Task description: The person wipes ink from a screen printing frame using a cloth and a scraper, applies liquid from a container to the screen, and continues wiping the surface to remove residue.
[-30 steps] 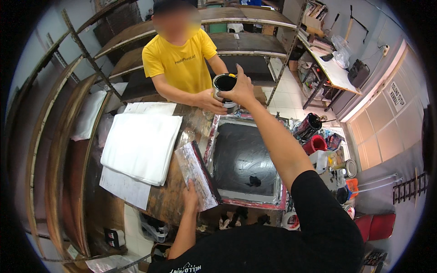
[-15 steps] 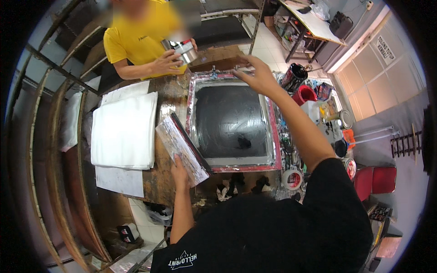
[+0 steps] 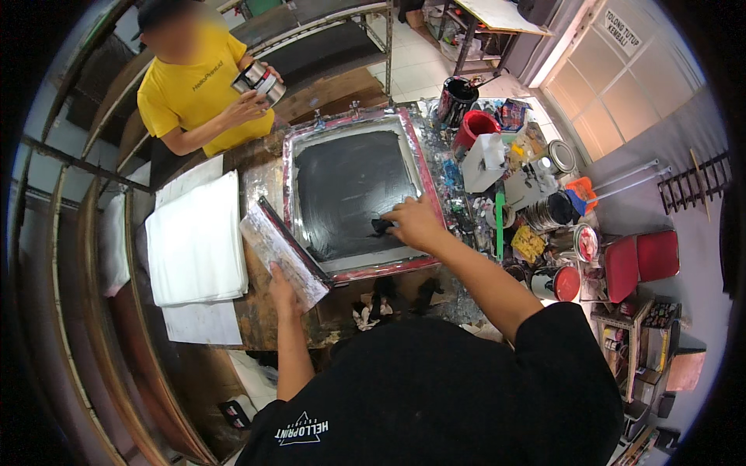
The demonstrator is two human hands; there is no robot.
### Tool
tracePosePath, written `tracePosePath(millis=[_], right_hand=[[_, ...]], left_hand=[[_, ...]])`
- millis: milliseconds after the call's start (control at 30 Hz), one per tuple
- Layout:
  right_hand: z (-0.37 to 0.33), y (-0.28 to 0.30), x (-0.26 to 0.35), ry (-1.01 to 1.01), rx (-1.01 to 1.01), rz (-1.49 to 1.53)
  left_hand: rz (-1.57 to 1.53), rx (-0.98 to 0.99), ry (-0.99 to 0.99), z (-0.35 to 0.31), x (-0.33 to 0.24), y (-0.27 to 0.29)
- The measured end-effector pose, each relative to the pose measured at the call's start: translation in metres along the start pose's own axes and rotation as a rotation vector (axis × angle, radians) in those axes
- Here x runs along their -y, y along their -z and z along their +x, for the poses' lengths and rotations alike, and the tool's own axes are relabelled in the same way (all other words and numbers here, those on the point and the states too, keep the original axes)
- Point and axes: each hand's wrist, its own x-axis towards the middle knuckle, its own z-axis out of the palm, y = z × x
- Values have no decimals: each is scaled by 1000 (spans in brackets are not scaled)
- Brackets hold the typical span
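Note:
A screen-printing frame [image 3: 432, 203] with a red-stained rim lies on the worktable, its mesh [image 3: 350, 186] dark and smeared. My right hand [image 3: 413, 223] is over the near right part of the mesh, its fingertips closed on a small black rag [image 3: 381, 226]. At the frame's left edge, my left hand [image 3: 284, 293] grips a wide squeegee [image 3: 278, 255], held tilted. Its pale, paint-stained handle faces me and its dark blade edge lies toward the mesh. My left fingers are partly hidden beneath the squeegee.
A stack of white sheets [image 3: 194, 241] lies left of the frame. Paint cans, a red container [image 3: 475, 128] and a white box [image 3: 483, 161] crowd the right side. Across the table, a person in a yellow shirt [image 3: 194, 89] holds a metal can [image 3: 260, 84]. Dark rags [image 3: 381, 299] lie near me.
My right hand has come from the frame's far edge down to the black rag on the mesh and taken hold of it. My left hand still holds the squeegee. The view has shifted.

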Motion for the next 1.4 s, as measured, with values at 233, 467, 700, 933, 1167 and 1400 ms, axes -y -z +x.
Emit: tracePosePath(millis=[233,467,700,933,1167,1400], right_hand=[[33,-31,5,110,120,-187],[35,-29,-5,147,167,-248],[37,-17,-49,196,137,-277],[219,-38,-123,-291,-47,-436],[265,-86,-20,-103,17,-358],[269,-68,-59,-273,-55,-355]], left_hand=[[129,-52,-15,-22,-20,-11],[283,-85,-48,-28,-32,-17],[122,-77,-7,-25,-24,-13],[276,-103,-27,-21,-27,-12],[193,-129,-56,-24,-30,-20],[159,-115,-42,-24,-22,-11]])
